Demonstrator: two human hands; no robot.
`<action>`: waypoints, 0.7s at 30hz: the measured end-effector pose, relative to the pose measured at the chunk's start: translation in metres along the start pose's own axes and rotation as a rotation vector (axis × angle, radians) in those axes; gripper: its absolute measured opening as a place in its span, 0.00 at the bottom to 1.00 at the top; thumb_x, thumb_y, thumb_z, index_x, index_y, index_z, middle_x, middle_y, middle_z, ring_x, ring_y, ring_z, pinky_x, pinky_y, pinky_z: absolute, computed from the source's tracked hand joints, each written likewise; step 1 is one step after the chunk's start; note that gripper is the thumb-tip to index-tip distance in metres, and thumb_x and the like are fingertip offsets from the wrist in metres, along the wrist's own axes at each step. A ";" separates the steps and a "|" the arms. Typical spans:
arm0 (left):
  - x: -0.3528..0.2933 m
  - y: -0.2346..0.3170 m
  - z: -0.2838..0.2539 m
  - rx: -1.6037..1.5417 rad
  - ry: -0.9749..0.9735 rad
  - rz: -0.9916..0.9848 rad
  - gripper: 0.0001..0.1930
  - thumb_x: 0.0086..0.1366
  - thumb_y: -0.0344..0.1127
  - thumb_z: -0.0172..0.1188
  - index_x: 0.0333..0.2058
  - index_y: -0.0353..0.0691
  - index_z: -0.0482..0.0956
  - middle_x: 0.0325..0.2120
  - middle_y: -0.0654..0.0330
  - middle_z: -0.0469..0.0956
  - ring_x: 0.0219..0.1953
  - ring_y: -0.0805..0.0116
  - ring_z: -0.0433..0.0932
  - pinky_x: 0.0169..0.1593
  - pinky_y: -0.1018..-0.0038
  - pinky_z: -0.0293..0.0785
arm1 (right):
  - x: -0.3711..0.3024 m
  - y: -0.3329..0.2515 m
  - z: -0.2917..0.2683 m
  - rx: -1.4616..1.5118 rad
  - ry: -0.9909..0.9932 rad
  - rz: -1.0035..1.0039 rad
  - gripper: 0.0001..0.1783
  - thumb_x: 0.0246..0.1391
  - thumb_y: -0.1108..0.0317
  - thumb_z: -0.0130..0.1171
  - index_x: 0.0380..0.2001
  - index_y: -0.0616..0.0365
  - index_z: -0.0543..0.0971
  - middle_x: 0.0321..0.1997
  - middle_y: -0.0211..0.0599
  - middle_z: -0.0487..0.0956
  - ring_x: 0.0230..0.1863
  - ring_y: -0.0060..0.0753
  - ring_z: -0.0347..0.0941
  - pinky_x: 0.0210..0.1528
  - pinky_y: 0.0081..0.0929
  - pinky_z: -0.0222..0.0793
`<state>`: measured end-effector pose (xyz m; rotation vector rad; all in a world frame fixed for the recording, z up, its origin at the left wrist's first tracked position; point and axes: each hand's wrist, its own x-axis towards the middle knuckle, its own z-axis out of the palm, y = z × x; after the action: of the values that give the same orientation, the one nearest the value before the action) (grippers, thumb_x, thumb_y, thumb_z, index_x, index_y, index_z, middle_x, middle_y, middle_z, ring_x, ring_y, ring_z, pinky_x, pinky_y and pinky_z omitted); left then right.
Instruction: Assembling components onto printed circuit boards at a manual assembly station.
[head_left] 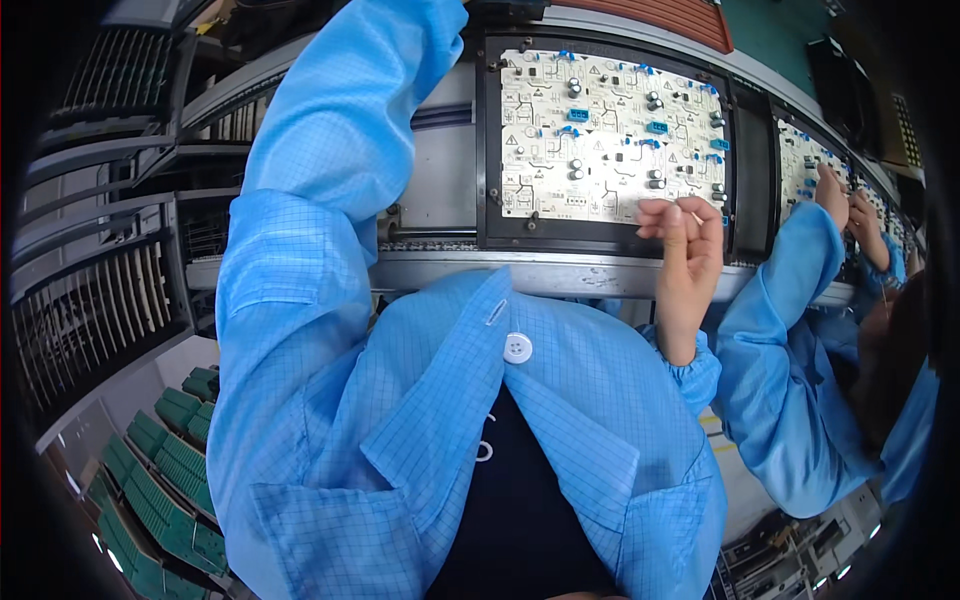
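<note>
A white circuit board with blue connectors and dark capacitors lies in a black carrier frame on the conveyor rail in front of me. My right hand is at the board's lower right edge, fingers curled together with the tips against it. Anything pinched between them is too small to see. My left arm, in a blue checked sleeve, reaches up past the top of the picture, so my left hand is hidden.
To the right a co-worker in a blue sleeve has both hands on a second board. Green slotted trays are stacked at lower left, below grey metal racks.
</note>
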<state>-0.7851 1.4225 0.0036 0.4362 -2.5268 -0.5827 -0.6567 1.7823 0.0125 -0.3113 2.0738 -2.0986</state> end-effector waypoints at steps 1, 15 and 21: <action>-0.001 0.002 -0.004 -0.031 0.015 0.011 0.06 0.47 0.33 0.68 0.24 0.38 0.81 0.24 0.46 0.79 0.32 0.47 0.79 0.39 0.61 0.74 | -0.002 0.000 0.004 0.005 -0.035 0.051 0.08 0.65 0.71 0.47 0.43 0.63 0.66 0.36 0.43 0.80 0.34 0.23 0.74 0.39 0.19 0.69; -0.122 -0.023 -0.086 -0.688 -0.345 -0.070 0.10 0.63 0.32 0.58 0.41 0.34 0.79 0.29 0.61 0.80 0.30 0.75 0.76 0.37 0.80 0.74 | 0.008 0.004 0.083 -0.219 -0.093 0.393 0.11 0.61 0.64 0.55 0.37 0.62 0.73 0.18 0.30 0.76 0.14 0.12 0.64 0.16 0.10 0.54; -0.170 -0.065 -0.071 -0.766 -0.414 -0.289 0.11 0.63 0.32 0.60 0.43 0.35 0.78 0.31 0.65 0.78 0.33 0.82 0.73 0.38 0.85 0.72 | 0.022 0.009 0.117 -0.283 -0.028 0.452 0.14 0.60 0.62 0.56 0.38 0.64 0.73 0.16 0.31 0.75 0.13 0.13 0.63 0.13 0.11 0.52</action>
<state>-0.5955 1.4136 -0.0406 0.4128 -2.3534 -1.8140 -0.6467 1.6635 0.0047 0.0895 2.1729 -1.5392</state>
